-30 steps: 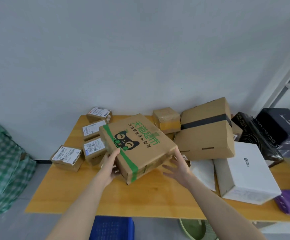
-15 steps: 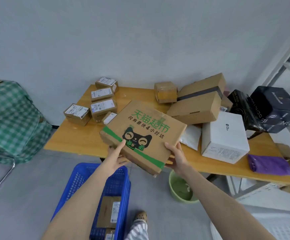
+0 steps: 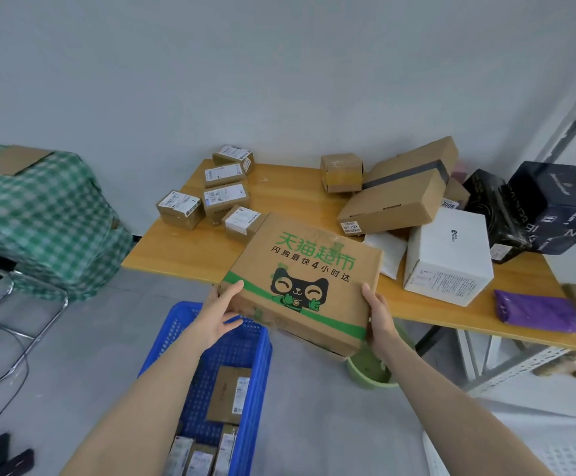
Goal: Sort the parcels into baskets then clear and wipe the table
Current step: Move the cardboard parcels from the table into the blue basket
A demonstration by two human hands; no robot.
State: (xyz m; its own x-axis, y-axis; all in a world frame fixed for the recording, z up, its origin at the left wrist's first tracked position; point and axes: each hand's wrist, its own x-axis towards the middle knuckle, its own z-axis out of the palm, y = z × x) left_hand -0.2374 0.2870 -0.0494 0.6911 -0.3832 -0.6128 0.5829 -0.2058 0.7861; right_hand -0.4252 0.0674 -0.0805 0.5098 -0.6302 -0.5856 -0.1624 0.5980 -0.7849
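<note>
1. At nine o'clock, a green checked cloth (image 3: 39,214) drapes a bulky shape with a flat cardboard piece on top. It stands apart from the sorting.
2. At seven o'clock, the blue basket (image 3: 180,324) stands on the floor just before the table (image 3: 183,249), within easy dropping reach. It holds several small labelled parcels (image 3: 228,393), so it probably takes the small ones.
3. At eleven o'clock, five small boxes (image 3: 224,194) lie grouped on the table, not yet sorted.
4. Left hand (image 3: 218,317) grips the near left corner of the cat-printed carton (image 3: 307,283), with the thumb flat on top and the fingers curled beneath to bear the weight.
5. Cat-printed carton, the parcel in hand, is clear of the table and tilted. It hangs between the blue basket and a green basin (image 3: 372,372) at five o'clock. Its breadth explains the two-handed hold.
6. Right hand (image 3: 379,317) grips the near right corner, with the thumb along the top edge and the fingers wrapped under.
7. At two to three o'clock, brown cartons (image 3: 396,201), a white box (image 3: 448,255), black boxes (image 3: 554,204) and a purple mailer (image 3: 534,310) crowd the table.
8. At the five o'clock corner, a white basket (image 3: 554,448) is partly cut off. It is probably meant for larger parcels.
</note>
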